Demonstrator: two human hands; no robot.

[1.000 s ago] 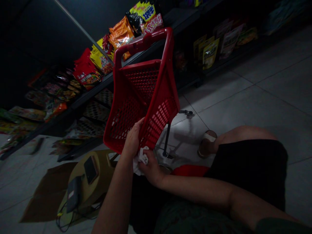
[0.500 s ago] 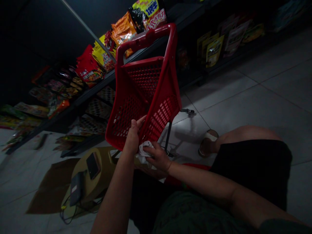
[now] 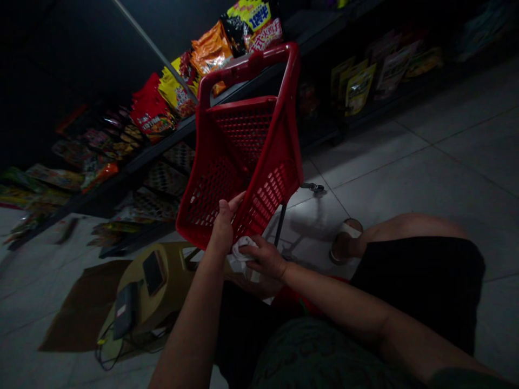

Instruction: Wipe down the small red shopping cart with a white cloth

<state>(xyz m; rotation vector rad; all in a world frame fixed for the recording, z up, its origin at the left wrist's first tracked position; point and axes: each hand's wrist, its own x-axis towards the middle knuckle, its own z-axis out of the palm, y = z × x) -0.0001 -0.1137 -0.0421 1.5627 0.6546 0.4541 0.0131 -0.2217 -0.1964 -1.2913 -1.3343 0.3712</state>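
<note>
A small red plastic shopping cart (image 3: 265,189) with perforated basket walls stands in front of me, its handle at the far end. My left hand (image 3: 224,224) holds the cart's near rim, thumb raised and fingers reaching over the edge into the basket. Just right of it, my right hand (image 3: 265,258) grips a crumpled white cloth (image 3: 243,249) against the outside of the cart's near end. Part of the cloth hangs below the fingers. My left palm and some of its fingertips are hidden.
Behind the cart runs a dark shelf (image 3: 141,154) with snack packets (image 3: 154,113). At left, a yellowish stool (image 3: 174,270) carries a phone (image 3: 154,272) and a dark device (image 3: 126,310) with a cable. Flattened cardboard (image 3: 77,319) lies on the tiled floor beside it.
The view has shifted slightly, so the cart and shelf sit a little lower and to the right. Both hands keep nearly the same places on the cart and cloth.
</note>
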